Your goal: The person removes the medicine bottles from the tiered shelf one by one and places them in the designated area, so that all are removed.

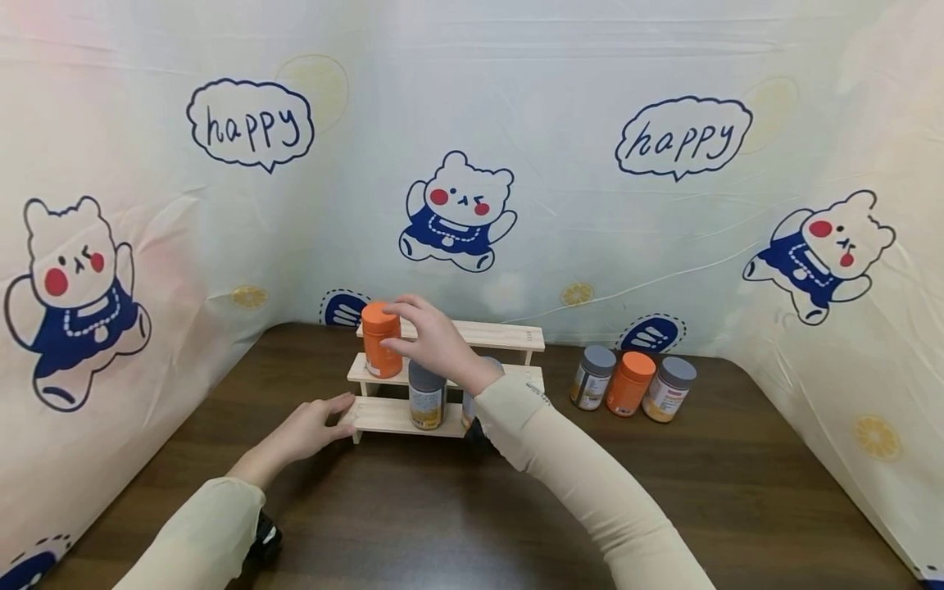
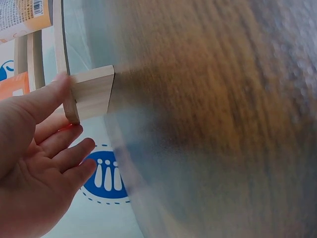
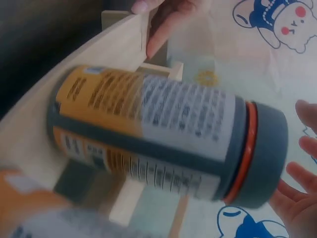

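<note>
A three-step wooden rack (image 1: 376,414) stands on the dark table. My left hand (image 1: 306,430) pinches the left end of its lowest step, thumb above and fingers below, as the left wrist view shows. On the middle step's left end stands an orange jar (image 1: 383,356) with an orange cap. My right hand (image 1: 442,340) is at that jar's right side, thumb and a fingertip touching its body and cap, other fingers spread. A grey-capped jar (image 3: 148,129) stands on the lowest step below the right hand. Another jar (image 1: 468,407) beside it is mostly hidden by the right wrist.
Right of the rack, a grey-capped jar (image 1: 592,377), an orange jar (image 1: 630,385) and another grey-capped jar (image 1: 669,389) stand in a row on the table (image 1: 457,508). A printed cloth (image 1: 568,229) hangs behind and along both sides.
</note>
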Action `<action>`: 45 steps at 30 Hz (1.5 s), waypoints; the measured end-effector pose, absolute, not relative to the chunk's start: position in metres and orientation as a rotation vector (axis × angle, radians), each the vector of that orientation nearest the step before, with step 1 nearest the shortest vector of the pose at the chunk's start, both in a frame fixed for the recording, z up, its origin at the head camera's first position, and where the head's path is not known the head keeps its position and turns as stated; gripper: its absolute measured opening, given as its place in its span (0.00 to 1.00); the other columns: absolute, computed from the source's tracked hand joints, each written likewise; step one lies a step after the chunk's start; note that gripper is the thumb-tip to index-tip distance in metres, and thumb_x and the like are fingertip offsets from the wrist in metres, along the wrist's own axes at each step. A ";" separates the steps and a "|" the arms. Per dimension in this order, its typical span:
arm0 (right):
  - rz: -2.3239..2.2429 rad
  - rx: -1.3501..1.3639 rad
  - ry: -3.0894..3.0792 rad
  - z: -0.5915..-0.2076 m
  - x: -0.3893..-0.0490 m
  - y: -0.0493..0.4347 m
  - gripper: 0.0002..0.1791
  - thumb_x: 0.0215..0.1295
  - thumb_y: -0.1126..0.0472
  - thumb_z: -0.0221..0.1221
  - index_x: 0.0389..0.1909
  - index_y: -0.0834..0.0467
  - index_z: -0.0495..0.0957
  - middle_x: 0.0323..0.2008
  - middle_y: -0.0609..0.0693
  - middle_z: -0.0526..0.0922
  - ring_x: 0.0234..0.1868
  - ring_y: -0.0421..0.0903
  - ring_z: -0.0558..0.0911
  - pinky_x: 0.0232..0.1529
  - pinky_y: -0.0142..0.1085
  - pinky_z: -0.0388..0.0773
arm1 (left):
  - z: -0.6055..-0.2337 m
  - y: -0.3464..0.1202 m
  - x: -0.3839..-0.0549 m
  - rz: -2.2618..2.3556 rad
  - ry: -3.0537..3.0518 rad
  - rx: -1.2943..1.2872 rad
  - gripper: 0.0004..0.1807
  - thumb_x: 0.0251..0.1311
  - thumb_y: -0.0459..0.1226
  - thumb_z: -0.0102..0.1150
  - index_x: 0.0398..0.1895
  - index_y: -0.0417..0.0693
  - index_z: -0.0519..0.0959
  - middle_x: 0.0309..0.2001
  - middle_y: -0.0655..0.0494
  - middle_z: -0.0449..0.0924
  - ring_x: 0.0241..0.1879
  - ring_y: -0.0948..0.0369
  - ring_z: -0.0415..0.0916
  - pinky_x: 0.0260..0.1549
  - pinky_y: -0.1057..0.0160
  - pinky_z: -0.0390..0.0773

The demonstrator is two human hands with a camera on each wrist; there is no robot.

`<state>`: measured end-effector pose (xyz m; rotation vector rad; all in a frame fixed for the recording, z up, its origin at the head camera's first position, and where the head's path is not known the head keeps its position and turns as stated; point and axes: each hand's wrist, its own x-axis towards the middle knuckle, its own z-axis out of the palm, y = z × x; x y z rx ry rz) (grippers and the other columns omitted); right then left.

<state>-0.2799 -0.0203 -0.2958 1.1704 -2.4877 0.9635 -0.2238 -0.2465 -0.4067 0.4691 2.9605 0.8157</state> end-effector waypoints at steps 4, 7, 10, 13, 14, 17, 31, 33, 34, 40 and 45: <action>0.988 1.133 -2.487 -0.298 -0.282 -0.028 0.25 0.58 0.55 0.63 0.57 0.56 0.73 0.56 0.49 0.70 0.55 0.42 0.71 0.54 0.31 0.68 | -0.407 -0.246 -0.225 0.822 2.953 0.460 0.32 0.58 0.42 0.60 0.61 0.31 0.66 0.60 0.35 0.64 0.58 0.40 0.63 0.53 0.42 0.63; 1.015 1.103 -2.500 -0.298 -0.284 -0.032 0.25 0.58 0.56 0.63 0.57 0.56 0.73 0.55 0.48 0.70 0.54 0.42 0.71 0.54 0.31 0.68 | -0.407 -0.247 -0.226 0.827 2.948 0.457 0.33 0.58 0.43 0.60 0.62 0.32 0.65 0.61 0.35 0.64 0.58 0.41 0.62 0.53 0.42 0.63; 1.029 1.078 -2.513 -0.298 -0.286 -0.036 0.24 0.59 0.56 0.63 0.57 0.55 0.73 0.55 0.48 0.70 0.53 0.41 0.72 0.53 0.30 0.68 | -0.407 -0.247 -0.227 0.829 2.947 0.462 0.33 0.58 0.43 0.59 0.62 0.32 0.65 0.61 0.35 0.64 0.58 0.40 0.62 0.53 0.41 0.63; 1.019 1.061 -2.520 -0.298 -0.288 -0.040 0.23 0.59 0.57 0.62 0.56 0.55 0.74 0.54 0.49 0.71 0.51 0.41 0.72 0.51 0.29 0.69 | -0.406 -0.247 -0.226 0.829 2.949 0.458 0.33 0.58 0.43 0.59 0.62 0.32 0.65 0.61 0.35 0.64 0.58 0.41 0.62 0.53 0.42 0.63; 1.015 1.055 -2.523 -0.298 -0.289 -0.041 0.23 0.59 0.57 0.62 0.56 0.55 0.74 0.54 0.49 0.71 0.50 0.41 0.72 0.51 0.28 0.69 | -0.406 -0.247 -0.227 0.824 2.950 0.462 0.33 0.58 0.43 0.59 0.62 0.32 0.65 0.61 0.35 0.63 0.58 0.40 0.62 0.53 0.41 0.63; 1.012 1.041 -2.527 -0.299 -0.292 -0.044 0.22 0.59 0.57 0.62 0.55 0.56 0.75 0.52 0.49 0.71 0.48 0.41 0.72 0.48 0.26 0.70 | -0.405 -0.245 -0.226 0.821 2.953 0.461 0.32 0.58 0.43 0.59 0.62 0.32 0.65 0.61 0.35 0.64 0.58 0.40 0.63 0.53 0.42 0.63; 1.089 0.977 -2.503 -0.308 -0.296 -0.052 0.19 0.59 0.61 0.62 0.52 0.58 0.78 0.53 0.49 0.72 0.47 0.41 0.73 0.43 0.22 0.71 | -0.405 -0.245 -0.224 0.815 2.961 0.466 0.32 0.58 0.43 0.59 0.61 0.32 0.66 0.60 0.35 0.64 0.58 0.41 0.63 0.52 0.42 0.64; 1.081 0.970 -2.501 -0.308 -0.295 -0.052 0.19 0.59 0.60 0.62 0.52 0.58 0.78 0.53 0.49 0.72 0.47 0.41 0.74 0.43 0.22 0.71 | -0.405 -0.245 -0.225 0.812 2.963 0.468 0.32 0.58 0.44 0.59 0.61 0.32 0.66 0.60 0.35 0.64 0.58 0.40 0.63 0.52 0.42 0.64; 1.078 0.968 -2.501 -0.308 -0.295 -0.052 0.19 0.59 0.60 0.62 0.52 0.59 0.78 0.53 0.49 0.72 0.46 0.41 0.74 0.42 0.22 0.71 | -0.405 -0.245 -0.225 0.807 2.966 0.474 0.32 0.58 0.44 0.59 0.61 0.32 0.66 0.60 0.35 0.64 0.57 0.40 0.63 0.52 0.42 0.64; 1.080 0.943 -2.522 -0.309 -0.295 -0.053 0.19 0.59 0.61 0.62 0.52 0.59 0.78 0.54 0.50 0.72 0.48 0.43 0.75 0.42 0.23 0.72 | -0.406 -0.246 -0.226 0.807 2.970 0.482 0.32 0.58 0.43 0.59 0.61 0.32 0.66 0.60 0.35 0.64 0.58 0.40 0.63 0.52 0.42 0.64; 1.065 0.939 -2.521 -0.310 -0.293 -0.054 0.19 0.59 0.61 0.62 0.52 0.59 0.78 0.55 0.51 0.72 0.49 0.44 0.74 0.44 0.24 0.72 | -0.407 -0.246 -0.226 0.826 2.948 0.453 0.33 0.59 0.44 0.59 0.62 0.31 0.65 0.61 0.35 0.63 0.59 0.40 0.61 0.53 0.42 0.62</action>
